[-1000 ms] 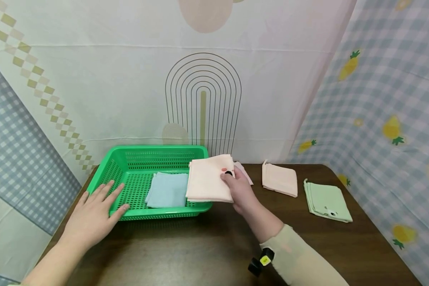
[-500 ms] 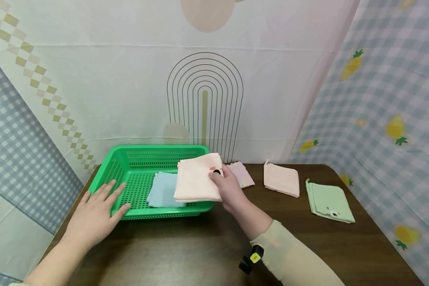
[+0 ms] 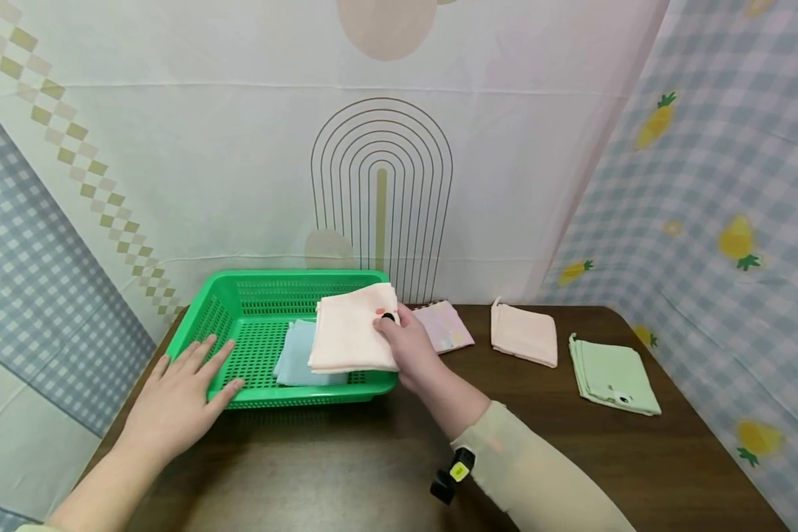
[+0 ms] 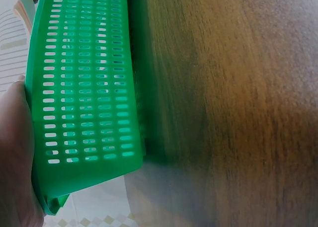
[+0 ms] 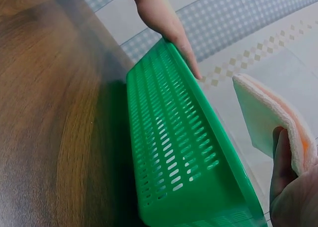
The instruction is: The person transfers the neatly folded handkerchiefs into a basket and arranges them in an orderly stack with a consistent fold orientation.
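My right hand [image 3: 408,343] pinches a folded pale pink towel [image 3: 349,332] by its right edge, thumb on top beside a small black and coral face pattern. The towel hangs over the right part of a green plastic basket [image 3: 292,397], above its rim in the right wrist view. Beneath it, partly covered, a folded light blue towel [image 3: 292,358] lies on the basket floor. My left hand [image 3: 176,399] rests with fingers spread and straight on the basket's front left corner. In the left wrist view that hand [image 4: 17,152] lies along the rim.
On the brown table [image 3: 292,473], right of the basket, lie a folded lilac towel [image 3: 445,325], a second pale pink towel [image 3: 524,336] with a loop, and a green towel [image 3: 615,375]. A patterned cloth backdrop [image 3: 239,148] stands behind the table.
My right hand has carried the pink towel left, further over the basket, covering more of the blue towel and uncovering the lilac one. My left hand has stayed on the basket corner.
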A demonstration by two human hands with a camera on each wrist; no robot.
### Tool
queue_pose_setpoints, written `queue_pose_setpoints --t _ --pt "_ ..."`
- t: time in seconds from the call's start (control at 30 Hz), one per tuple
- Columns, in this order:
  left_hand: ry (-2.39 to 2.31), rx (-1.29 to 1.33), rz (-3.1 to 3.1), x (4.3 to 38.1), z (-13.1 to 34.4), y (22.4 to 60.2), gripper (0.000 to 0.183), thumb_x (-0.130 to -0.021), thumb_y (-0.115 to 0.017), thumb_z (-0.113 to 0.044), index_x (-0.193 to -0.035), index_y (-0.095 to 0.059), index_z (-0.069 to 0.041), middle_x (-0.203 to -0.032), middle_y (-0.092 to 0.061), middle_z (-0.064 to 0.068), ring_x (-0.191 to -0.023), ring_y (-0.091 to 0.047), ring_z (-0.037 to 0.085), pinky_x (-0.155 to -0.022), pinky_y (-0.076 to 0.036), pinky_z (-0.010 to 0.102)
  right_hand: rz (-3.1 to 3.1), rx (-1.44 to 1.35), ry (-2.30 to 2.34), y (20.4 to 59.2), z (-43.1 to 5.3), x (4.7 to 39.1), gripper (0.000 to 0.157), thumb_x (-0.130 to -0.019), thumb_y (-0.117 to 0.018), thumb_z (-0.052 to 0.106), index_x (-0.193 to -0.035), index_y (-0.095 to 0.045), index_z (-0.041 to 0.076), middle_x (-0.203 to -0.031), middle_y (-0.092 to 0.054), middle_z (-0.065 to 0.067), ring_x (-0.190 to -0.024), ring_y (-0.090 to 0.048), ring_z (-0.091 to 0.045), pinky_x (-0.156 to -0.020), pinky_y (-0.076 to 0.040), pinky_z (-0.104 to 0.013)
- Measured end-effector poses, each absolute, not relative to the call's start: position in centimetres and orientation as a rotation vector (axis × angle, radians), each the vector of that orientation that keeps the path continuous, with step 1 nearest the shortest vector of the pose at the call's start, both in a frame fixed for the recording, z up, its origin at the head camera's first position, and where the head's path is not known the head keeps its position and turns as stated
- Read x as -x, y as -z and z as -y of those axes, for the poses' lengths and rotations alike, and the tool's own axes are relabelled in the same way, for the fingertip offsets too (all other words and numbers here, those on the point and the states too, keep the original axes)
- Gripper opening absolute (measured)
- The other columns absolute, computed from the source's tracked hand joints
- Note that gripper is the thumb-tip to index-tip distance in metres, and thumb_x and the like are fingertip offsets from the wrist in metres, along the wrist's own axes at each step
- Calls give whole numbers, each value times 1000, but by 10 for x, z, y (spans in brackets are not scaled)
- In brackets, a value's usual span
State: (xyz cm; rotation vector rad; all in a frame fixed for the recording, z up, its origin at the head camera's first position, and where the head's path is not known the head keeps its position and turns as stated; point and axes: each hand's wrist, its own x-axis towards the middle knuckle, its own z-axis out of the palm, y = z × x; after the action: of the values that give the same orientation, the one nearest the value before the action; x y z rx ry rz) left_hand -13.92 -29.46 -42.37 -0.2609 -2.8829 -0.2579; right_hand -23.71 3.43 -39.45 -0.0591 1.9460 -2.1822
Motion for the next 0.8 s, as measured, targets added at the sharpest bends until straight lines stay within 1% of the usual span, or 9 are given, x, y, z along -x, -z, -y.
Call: queue_pose_setpoints --t 0.23,0.33,0.53,0.8 --pt "253 258 2885 140 297 425 73 -99 -49 -57 -159 -26 -23 -157 -33 21 -140 -31 47 -112 -12 70 -1942 43 2178 391 -24 238 36 -98 -56 14 -133 -53 9 -115 -62 -13 -87 -68 -17 -73 -57 -30" --pt "251 255 2883 140 297 425 73 -99 -49 -58 -159 -26 -23 -157 -33 21 -140 -31 47 -111 -13 70 -1938 39 2173 389 -20 238 34 -97 -56 14 -131 -54 9 -114 -62 -12 -85 -68 -17 -71 -57 -29" --pt "245 250 2892 140 297 425 74 -99 -46 -60 -159 -26 -22 -158 -31 21 -140 -31 47 -111 -13 71 -1968 43 2150 387 -13 239 40 -96 -57 15 -136 -53 13 -112 -64 -12 -81 -68 -16 -69 -57 -29" --pt "233 242 2913 141 295 423 76 -98 -41 -65 -159 -28 -20 -158 -31 21 -141 -30 47 -111 -14 70 -1995 35 2146 388 -5 241 36 -96 -58 15 -131 -56 13 -107 -65 -11 -74 -68 -15 -64 -57 -29"
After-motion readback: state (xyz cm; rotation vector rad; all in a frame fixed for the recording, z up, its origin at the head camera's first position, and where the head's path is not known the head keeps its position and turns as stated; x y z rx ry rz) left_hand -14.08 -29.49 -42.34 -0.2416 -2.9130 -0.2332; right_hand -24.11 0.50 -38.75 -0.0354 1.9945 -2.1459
